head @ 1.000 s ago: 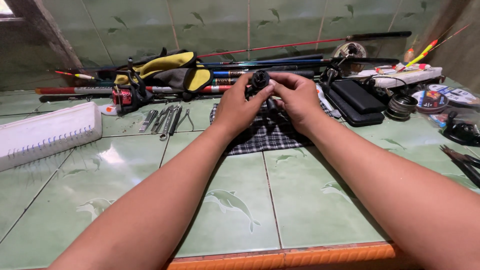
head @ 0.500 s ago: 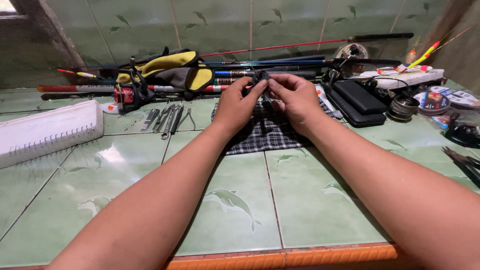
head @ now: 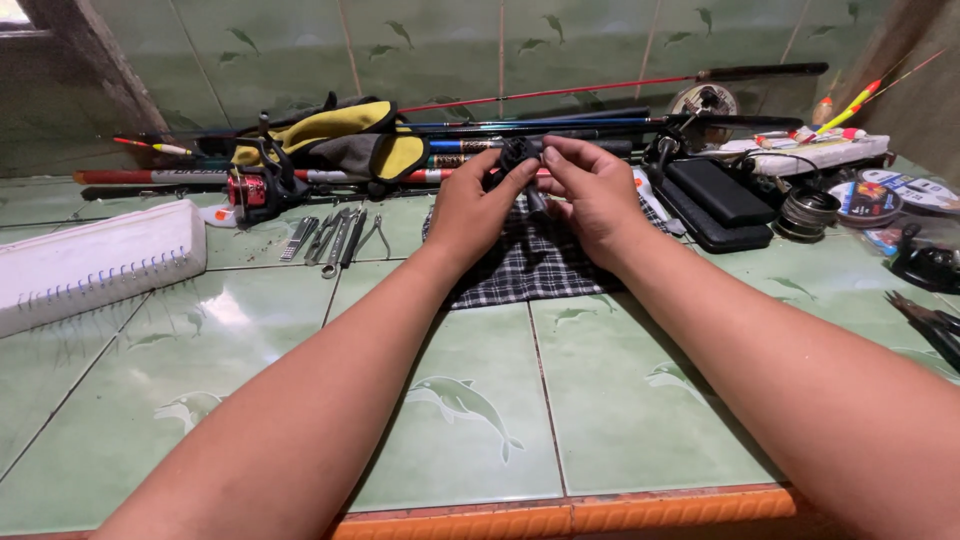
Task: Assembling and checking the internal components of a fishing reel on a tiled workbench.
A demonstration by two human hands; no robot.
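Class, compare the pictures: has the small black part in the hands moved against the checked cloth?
Cannot tell; the black part shows above the checked cloth's far edge throughout.

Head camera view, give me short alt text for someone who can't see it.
Two bare hands, left hand and right hand, hold a small black fishing reel above a checked cloth on a green tiled counter, with fishing rods behind.

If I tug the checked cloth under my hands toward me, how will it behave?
The checked cloth lies flat with soft rumpled edges, so it would probably go limp and bunch rather than slide as a sheet. The tile counter looks glossy, so it likely slips easily. It seems light; nothing visibly weighs it down, though both hands hide part of it.
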